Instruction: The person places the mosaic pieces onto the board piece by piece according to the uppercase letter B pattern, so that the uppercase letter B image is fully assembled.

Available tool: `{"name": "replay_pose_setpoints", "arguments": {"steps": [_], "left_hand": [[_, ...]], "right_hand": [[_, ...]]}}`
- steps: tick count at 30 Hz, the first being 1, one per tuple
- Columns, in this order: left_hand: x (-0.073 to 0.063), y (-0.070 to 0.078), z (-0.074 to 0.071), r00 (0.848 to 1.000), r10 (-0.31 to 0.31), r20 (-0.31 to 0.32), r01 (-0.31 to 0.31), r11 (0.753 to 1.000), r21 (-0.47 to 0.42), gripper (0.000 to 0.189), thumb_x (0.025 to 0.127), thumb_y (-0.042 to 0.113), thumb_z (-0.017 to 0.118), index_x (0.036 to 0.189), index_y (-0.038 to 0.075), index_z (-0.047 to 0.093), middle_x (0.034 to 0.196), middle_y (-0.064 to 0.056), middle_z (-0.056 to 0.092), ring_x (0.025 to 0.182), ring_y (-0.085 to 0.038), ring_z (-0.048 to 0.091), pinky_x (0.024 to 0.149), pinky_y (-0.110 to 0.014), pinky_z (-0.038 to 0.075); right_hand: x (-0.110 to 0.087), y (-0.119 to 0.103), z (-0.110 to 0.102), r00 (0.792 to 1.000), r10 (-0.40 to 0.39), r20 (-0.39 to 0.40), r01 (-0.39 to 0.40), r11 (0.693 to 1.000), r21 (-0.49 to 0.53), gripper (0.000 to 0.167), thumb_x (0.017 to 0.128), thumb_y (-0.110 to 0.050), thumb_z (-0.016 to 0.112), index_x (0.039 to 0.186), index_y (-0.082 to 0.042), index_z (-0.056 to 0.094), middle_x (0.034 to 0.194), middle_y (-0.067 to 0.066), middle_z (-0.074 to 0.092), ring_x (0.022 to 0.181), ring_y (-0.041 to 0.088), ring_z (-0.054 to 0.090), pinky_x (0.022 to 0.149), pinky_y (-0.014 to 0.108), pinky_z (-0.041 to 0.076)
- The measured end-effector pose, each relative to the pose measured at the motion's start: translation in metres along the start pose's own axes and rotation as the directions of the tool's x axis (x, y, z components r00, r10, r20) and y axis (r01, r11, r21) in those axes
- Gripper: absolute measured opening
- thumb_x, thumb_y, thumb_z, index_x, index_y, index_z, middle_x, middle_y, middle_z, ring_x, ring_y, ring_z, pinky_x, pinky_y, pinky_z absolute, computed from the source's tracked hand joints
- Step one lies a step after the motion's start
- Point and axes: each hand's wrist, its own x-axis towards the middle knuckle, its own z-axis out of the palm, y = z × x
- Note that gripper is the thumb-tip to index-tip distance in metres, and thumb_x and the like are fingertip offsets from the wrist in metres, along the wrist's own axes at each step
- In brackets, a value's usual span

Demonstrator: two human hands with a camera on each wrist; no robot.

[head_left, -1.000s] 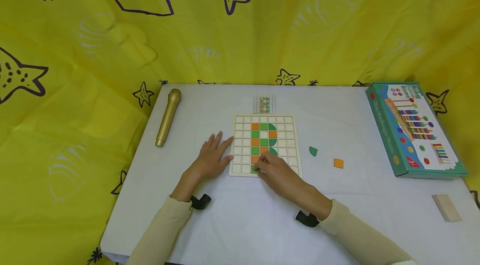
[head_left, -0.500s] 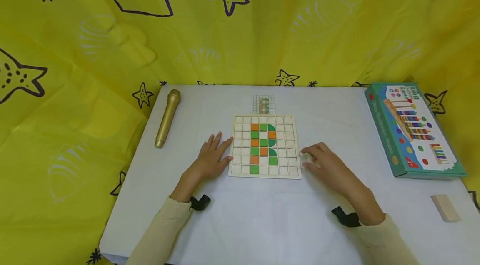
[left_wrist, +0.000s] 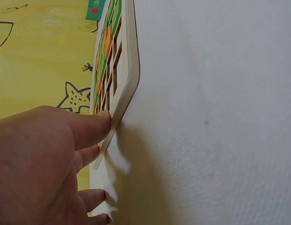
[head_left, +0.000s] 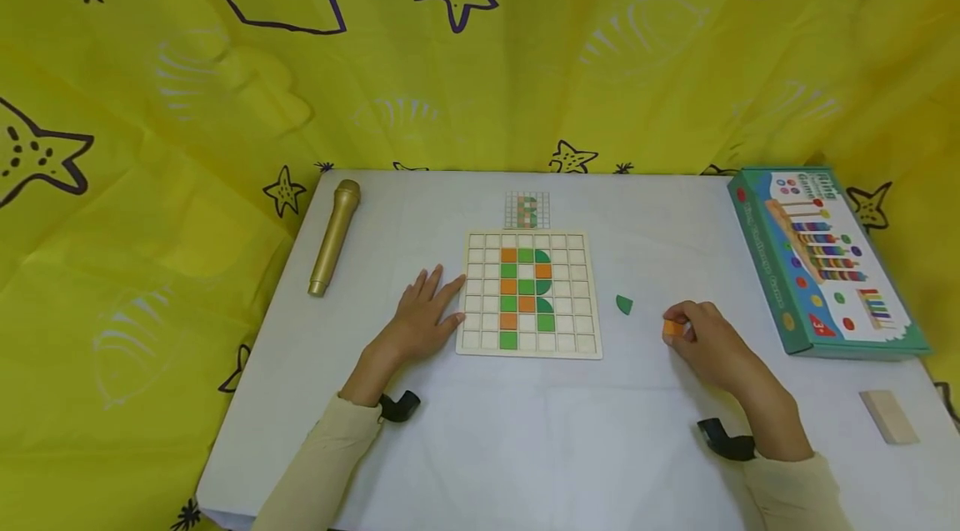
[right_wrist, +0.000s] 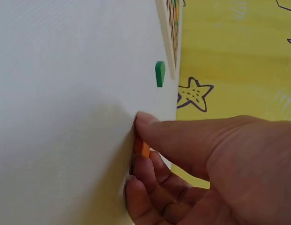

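With thumb and fingers, my right hand (head_left: pixel 708 348) pinches an orange square tile (head_left: pixel 672 328) right of the board; the right wrist view shows the orange tile (right_wrist: pixel 142 147) between thumb and fingertips, close at the table. My left hand (head_left: pixel 420 318) lies with fingers spread, thumb and index fingertip touching the left edge of the wooden grid board (head_left: pixel 577 343). In the left wrist view the thumb (left_wrist: pixel 91 127) presses the board's rim (left_wrist: pixel 129 84). Green and orange tiles on the board make an R-like shape. A green quarter-round tile (head_left: pixel 624 305) lies between board and right hand.
A small printed pattern card (head_left: pixel 527 210) sits just behind the board. At the far left lies a gold microphone (head_left: pixel 335 239). A green game box (head_left: pixel 828 264) and a wooden block (head_left: pixel 889 417) are on the right. Behind the table hangs a yellow curtain (head_left: pixel 480 56).
My right hand has left the board's lower part, where a green tile now shows, and moved right to the orange tile, which it now pinches. The left hand has stayed at the board's edge.
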Motion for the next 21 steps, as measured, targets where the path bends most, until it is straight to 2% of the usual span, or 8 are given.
{"name": "replay_pose_setpoints", "arguments": {"steps": [3, 9, 16, 21], "left_hand": [[-0.0005, 0.0011, -0.0006, 1.0, -0.002, 0.0, 0.002, 1.0, 0.004, 0.065, 0.111, 0.04, 0.051, 0.169, 0.022, 0.028, 0.177, -0.02, 0.005, 0.163, -0.045, -0.001, 0.129, -0.065, 0.007], [-0.0012, 0.0009, -0.0005, 1.0, -0.007, -0.003, 0.007, 1.0, -0.001, 0.065, 0.11, 0.039, 0.052, 0.168, 0.021, 0.029, 0.177, -0.02, 0.005, 0.163, -0.045, -0.001, 0.129, -0.064, 0.007], [-0.0022, 0.0013, -0.0005, 1.0, -0.008, -0.014, 0.008, 1.0, -0.009, 0.065, 0.11, 0.039, 0.053, 0.168, 0.021, 0.03, 0.177, -0.02, 0.006, 0.163, -0.046, 0.0, 0.129, -0.065, 0.007], [-0.0015, 0.0004, 0.0006, 1.0, -0.009, -0.014, 0.008, 1.0, -0.005, 0.065, 0.11, 0.039, 0.053, 0.168, 0.021, 0.03, 0.177, -0.02, 0.006, 0.163, -0.045, 0.0, 0.129, -0.064, 0.007]], "right_hand": [[0.0004, 0.002, 0.0008, 1.0, -0.017, -0.01, 0.017, 1.0, -0.002, 0.031, 0.1, -0.004, 0.068, 0.127, 0.007, 0.058, 0.113, 0.025, 0.052, 0.093, 0.028, 0.053, 0.076, 0.032, 0.048], [0.0, 0.0002, 0.0003, 1.0, 0.009, -0.003, -0.009, 1.0, 0.003, 0.031, 0.099, -0.002, 0.067, 0.126, 0.008, 0.056, 0.115, 0.028, 0.051, 0.094, 0.03, 0.056, 0.08, 0.039, 0.052], [0.0044, -0.0007, 0.0062, 0.998, -0.014, -0.061, 0.013, 1.0, -0.008, 0.029, 0.101, -0.002, 0.067, 0.127, 0.008, 0.058, 0.115, 0.028, 0.052, 0.094, 0.031, 0.055, 0.08, 0.04, 0.052], [0.0079, -0.0015, 0.0092, 0.993, -0.059, -0.102, 0.057, 0.998, -0.025, 0.027, 0.101, -0.001, 0.067, 0.125, 0.007, 0.06, 0.115, 0.028, 0.054, 0.094, 0.031, 0.055, 0.081, 0.041, 0.052]]}}
